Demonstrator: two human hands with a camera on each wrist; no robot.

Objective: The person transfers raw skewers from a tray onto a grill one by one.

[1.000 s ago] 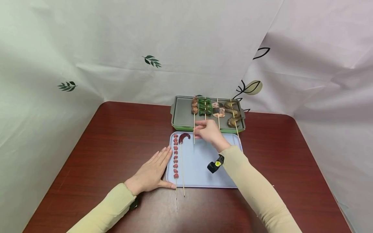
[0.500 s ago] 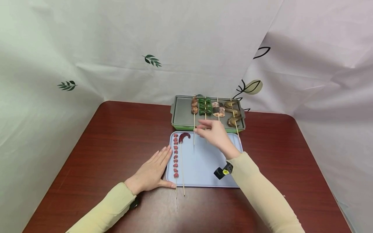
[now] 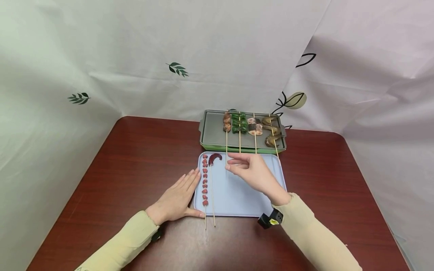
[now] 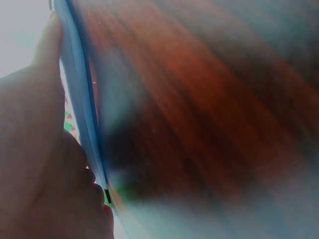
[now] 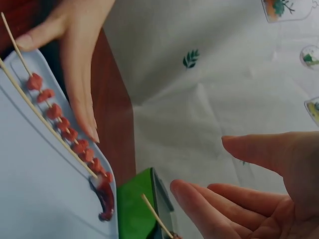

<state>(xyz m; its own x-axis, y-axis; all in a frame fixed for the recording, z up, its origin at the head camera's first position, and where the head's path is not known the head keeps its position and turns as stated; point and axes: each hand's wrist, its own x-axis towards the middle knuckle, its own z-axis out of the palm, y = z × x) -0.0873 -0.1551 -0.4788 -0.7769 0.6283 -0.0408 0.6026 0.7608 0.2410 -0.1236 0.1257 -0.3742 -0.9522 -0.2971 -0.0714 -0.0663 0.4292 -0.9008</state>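
My left hand [image 3: 176,197] rests flat along the left edge of the pale blue tray [image 3: 237,195], fingers straight, thumb at the front corner. My right hand [image 3: 255,171] hovers above the tray with thumb and fingers apart; the right wrist view shows nothing between them. Close to its fingertips is the stick of a brown meat skewer [image 3: 226,122], lying on the grey grill pan [image 3: 211,131] with its end over the tray. On the tray lie a skewer of small red meat chunks [image 3: 205,181] and a skewer with a dark red curled tentacle [image 3: 214,158].
Behind the tray, the grill pan also bears a green pepper skewer [image 3: 239,123], a fish-piece skewer [image 3: 255,127] and a skewer of curled olive-brown pieces [image 3: 272,131]. The pan's body is green. A white patterned cloth [image 3: 217,56] hangs behind the red-brown table [image 3: 152,150].
My right hand has drawn back toward me and slightly right, along the brown meat skewer's stick. The skewers and my left hand keep their places.
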